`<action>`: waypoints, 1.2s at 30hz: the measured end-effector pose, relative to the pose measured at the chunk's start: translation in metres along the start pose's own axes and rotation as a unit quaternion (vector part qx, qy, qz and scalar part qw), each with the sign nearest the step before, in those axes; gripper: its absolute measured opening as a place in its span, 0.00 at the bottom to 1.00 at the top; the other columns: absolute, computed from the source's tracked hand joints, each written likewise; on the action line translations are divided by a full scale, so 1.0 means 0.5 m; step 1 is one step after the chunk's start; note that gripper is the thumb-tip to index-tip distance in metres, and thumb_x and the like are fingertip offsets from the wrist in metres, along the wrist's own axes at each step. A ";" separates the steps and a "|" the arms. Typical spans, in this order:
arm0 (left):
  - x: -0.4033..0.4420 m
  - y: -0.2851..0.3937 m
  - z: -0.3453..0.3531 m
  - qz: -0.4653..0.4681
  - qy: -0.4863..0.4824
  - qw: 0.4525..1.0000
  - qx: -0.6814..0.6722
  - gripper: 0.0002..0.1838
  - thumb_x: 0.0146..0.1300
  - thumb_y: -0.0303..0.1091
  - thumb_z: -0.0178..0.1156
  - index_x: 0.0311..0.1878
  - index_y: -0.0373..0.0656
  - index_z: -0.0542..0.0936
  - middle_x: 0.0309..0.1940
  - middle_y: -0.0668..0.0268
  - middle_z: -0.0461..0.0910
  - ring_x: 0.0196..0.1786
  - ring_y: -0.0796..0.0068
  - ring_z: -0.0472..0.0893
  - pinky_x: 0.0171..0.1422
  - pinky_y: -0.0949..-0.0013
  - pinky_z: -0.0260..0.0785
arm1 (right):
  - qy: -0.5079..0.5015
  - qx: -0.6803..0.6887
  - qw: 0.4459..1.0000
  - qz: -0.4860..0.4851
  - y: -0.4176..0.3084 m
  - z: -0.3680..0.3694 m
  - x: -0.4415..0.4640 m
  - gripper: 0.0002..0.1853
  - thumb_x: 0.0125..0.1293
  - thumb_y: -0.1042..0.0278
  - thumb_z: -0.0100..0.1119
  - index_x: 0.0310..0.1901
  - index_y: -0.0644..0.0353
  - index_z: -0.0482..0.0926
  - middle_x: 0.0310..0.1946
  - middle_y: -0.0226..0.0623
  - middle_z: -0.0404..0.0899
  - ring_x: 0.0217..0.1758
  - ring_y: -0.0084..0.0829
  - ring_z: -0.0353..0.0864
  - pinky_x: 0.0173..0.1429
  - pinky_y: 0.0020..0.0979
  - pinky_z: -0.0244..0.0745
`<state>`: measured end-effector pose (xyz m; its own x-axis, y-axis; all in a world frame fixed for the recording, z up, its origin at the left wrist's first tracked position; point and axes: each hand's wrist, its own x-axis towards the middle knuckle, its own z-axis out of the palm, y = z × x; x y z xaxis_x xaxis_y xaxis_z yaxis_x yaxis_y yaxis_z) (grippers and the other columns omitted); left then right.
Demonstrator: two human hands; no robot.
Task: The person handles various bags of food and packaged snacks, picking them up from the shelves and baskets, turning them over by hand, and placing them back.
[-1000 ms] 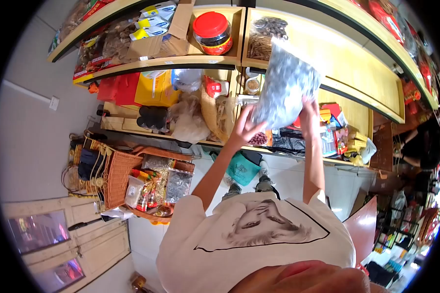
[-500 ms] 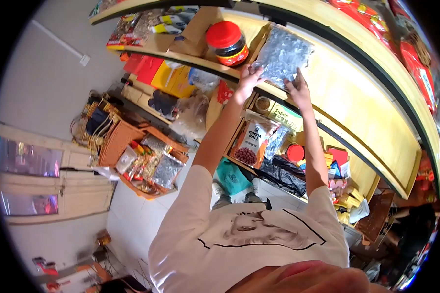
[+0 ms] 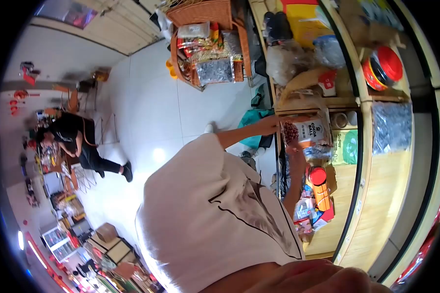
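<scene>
A bag of cocoa balls (image 3: 309, 131), white and orange with brown balls pictured on it, stands at the front of a lower shelf compartment. At its near corner is my left hand (image 3: 269, 125), its fingers curled against the bag and partly hidden. My right hand (image 3: 295, 151) grips the bag's side edge, fingers slightly blurred. A clear pouch with grey-blue contents (image 3: 392, 128) lies on the shelf above, apart from both hands. Beside the bag is a green and yellow "Super" package (image 3: 344, 146).
A red-lidded jar (image 3: 384, 68) sits on the upper shelf. Another red-lidded container (image 3: 318, 176) stands among packets below. A wicker basket (image 3: 246, 51) of packaged food is across the floor, near a teal bag (image 3: 253, 128). A person in dark clothes (image 3: 78, 141) sits far left.
My hands have left the grey-blue pouch on the upper shelf and come down to the cocoa ball bag. The view has turned, bringing the seated person into sight.
</scene>
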<state>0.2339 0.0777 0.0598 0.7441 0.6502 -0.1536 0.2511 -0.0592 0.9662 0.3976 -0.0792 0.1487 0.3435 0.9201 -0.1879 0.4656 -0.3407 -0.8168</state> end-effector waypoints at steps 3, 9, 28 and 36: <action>-0.293 -0.298 -0.096 -0.150 0.173 0.960 0.164 0.20 0.61 0.37 0.58 0.55 0.39 0.74 0.52 0.52 0.78 0.53 0.51 0.78 0.58 0.54 0.71 | -0.010 0.076 0.990 0.120 0.153 0.245 -0.070 0.17 0.65 0.59 0.60 0.50 0.62 0.80 0.39 0.44 0.84 0.43 0.35 0.84 0.47 0.34 0.76; -0.821 -0.621 -0.307 -0.542 0.185 0.793 0.206 0.21 0.62 0.45 0.59 0.47 0.35 0.78 0.50 0.44 0.79 0.51 0.42 0.80 0.51 0.50 0.76 | -0.073 0.226 0.938 0.251 0.034 0.467 -0.123 0.18 0.65 0.60 0.61 0.52 0.62 0.79 0.39 0.39 0.84 0.36 0.28 0.84 0.37 0.28 0.76; -0.800 -0.575 -0.665 -0.324 0.272 0.903 0.071 0.16 0.60 0.37 0.60 0.50 0.42 0.76 0.41 0.50 0.81 0.49 0.51 0.80 0.53 0.56 0.73 | -0.263 0.114 0.904 0.318 -0.041 0.911 0.241 0.24 0.63 0.52 0.60 0.55 0.59 0.74 0.42 0.35 0.80 0.40 0.31 0.80 0.42 0.35 0.75; -0.386 -0.601 -0.834 -0.169 0.081 0.941 0.283 0.30 0.60 0.41 0.63 0.64 0.44 0.68 0.58 0.53 0.73 0.61 0.52 0.73 0.63 0.50 0.65 | -0.105 0.624 0.685 0.361 0.144 1.239 0.382 0.04 0.68 0.65 0.50 0.34 0.50 0.72 0.22 0.27 0.69 0.21 0.27 0.68 0.26 0.33 0.70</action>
<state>-0.2433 0.2858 -0.1143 0.4695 0.8087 -0.3543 0.7799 -0.1918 0.5957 -0.0088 0.1918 -0.2838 -0.0693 0.6518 -0.7553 -0.8690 -0.4112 -0.2752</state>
